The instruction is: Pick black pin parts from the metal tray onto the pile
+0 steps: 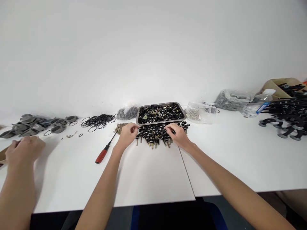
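Left hand (127, 133) curled at the left edge of a heap of black knobs with brass studs (157, 134), fingertips drawn together at the pile's upper left corner; whether pinching a piece, impossible to tell. Right hand (177, 133) resting on the right half of the same heap, fingers bent and touching the pieces, grip hidden by the knuckles. Heap lying between the two hands on the white table (148, 179), touching both.

Just beyond the fingertips, a steel tray (183, 112) filled with more black and brass parts. Just left of the left hand, a small mound of brass-coloured bits (120, 127); below it, a red-handled screwdriver (105, 150) lying slantwise, handle toward the near edge. Farther left, a tangle of black rubber rings (98, 121), then grey moulded parts (35, 125). Behind the rings, a clear bag of dark small parts (127, 112).

Right of the right hand, a clear bag of small metal pieces (200, 112), another bag (231, 99), a plastic bottle (257, 103), and a stack of black frames with castors (285, 118) well apart.

At the far left, another person's hand (24, 150), loosely closed on the table.
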A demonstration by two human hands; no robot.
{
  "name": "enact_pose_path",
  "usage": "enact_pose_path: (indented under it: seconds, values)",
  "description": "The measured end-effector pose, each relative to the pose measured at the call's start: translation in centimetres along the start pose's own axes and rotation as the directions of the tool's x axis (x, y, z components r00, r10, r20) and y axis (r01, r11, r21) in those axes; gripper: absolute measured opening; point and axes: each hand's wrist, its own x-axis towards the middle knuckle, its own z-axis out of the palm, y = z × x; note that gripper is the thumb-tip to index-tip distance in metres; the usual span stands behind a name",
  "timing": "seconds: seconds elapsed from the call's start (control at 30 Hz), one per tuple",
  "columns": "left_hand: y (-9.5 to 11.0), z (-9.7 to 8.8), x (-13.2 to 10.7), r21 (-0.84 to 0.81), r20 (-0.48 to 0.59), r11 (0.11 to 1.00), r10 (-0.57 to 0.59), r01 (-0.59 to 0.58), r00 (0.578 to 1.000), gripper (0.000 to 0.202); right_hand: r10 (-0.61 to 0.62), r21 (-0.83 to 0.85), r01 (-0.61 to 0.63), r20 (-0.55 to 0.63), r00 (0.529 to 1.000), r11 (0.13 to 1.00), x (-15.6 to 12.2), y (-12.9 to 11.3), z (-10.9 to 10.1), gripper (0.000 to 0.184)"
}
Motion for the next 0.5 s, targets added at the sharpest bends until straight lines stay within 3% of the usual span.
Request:
enact_pose_path:
  seconds: [0.1,0.3,0.4,0.5]
  values:
    - [0.9,1.0,-0.4,-0.019,0.000,0.998,0.063,-0.063,0.998,0.020,-0.007,0.005,0.007,0.019,1.000,1.000,-0.1,0.1,0.1,0.022]
    - [1.0,1.9,-0.9,-0.036,-0.005,0.996,0.076,-0.076,0.997,0.023,-0.062,-0.100,0.062,-0.004,0.998,0.993,0.4,-0.2,-0.7,0.023]
    - [0.8,2.1,-0.9,-0.058,-0.035,0.994,0.091,-0.093,0.995,0.022,-0.001,-0.151,-0.016,-0.110,0.994,0.988,1.3,0.7,-2.8,0.024]
    - [0.8,2.3,-0.8,-0.071,-0.054,0.991,0.106,-0.110,0.993,0.023,0.062,-0.251,-0.142,-0.300,0.952,0.958,1.9,2.6,-5.7,0.020]
